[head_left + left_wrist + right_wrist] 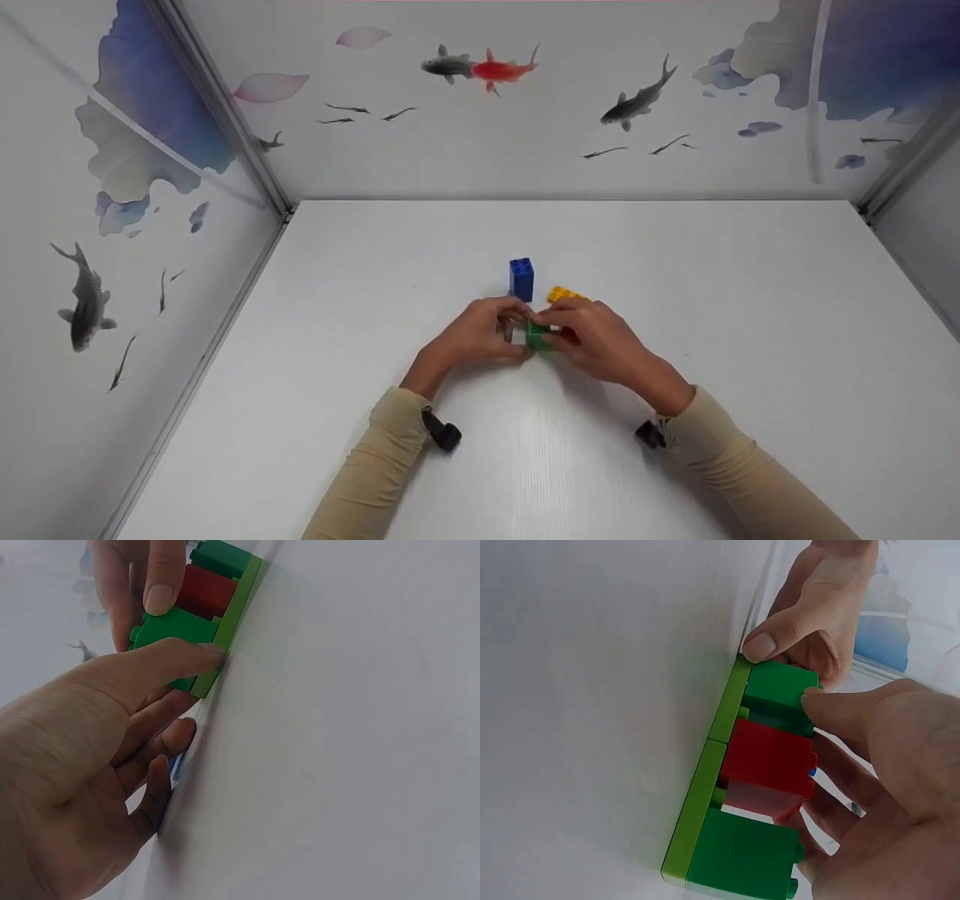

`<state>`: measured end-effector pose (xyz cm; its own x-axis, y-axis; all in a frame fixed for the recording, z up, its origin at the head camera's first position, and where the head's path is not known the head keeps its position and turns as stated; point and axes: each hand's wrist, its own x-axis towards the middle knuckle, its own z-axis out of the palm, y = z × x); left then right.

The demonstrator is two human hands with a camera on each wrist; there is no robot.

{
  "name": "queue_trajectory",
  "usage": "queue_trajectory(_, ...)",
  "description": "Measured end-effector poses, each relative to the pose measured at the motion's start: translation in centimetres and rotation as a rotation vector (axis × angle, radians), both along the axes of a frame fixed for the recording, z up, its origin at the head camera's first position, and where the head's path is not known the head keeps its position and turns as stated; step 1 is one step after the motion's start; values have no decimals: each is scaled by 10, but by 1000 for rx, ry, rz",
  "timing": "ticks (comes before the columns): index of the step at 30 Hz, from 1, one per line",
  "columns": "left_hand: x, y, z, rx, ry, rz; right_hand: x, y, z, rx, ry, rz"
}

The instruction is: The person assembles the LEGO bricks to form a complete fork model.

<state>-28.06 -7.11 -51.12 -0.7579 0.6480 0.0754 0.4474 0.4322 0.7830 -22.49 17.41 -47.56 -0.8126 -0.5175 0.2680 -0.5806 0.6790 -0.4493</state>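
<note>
A low row of toy building blocks lies between the two hands. Its light green base [694,821] is made of two pieces end to end and carries a green block [780,682], a red block [763,765] and another green block [742,855], with gaps between them. My left hand [480,330] pinches the left end of the base, thumb along its near side, by the first green block. With thumb and fingers, my right hand [604,341] pinches that green block from above. In the head view, the right hand hides most of the row.
Behind the hands stands a tall blue block [521,280] with studs on top. A yellow block [567,294] lies to its right, partly covered by the right hand. The white table [337,270] is bounded by panels at the back and sides.
</note>
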Motion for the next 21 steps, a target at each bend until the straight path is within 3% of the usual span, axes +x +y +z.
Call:
queue_trajectory(9, 2, 4, -1, -19, -10, 28, -4, 4, 1, -5, -89, 3)
queue_trajectory(21, 0, 0, -1, 5, -17, 40, -6, 0, -4, 0, -30, -3)
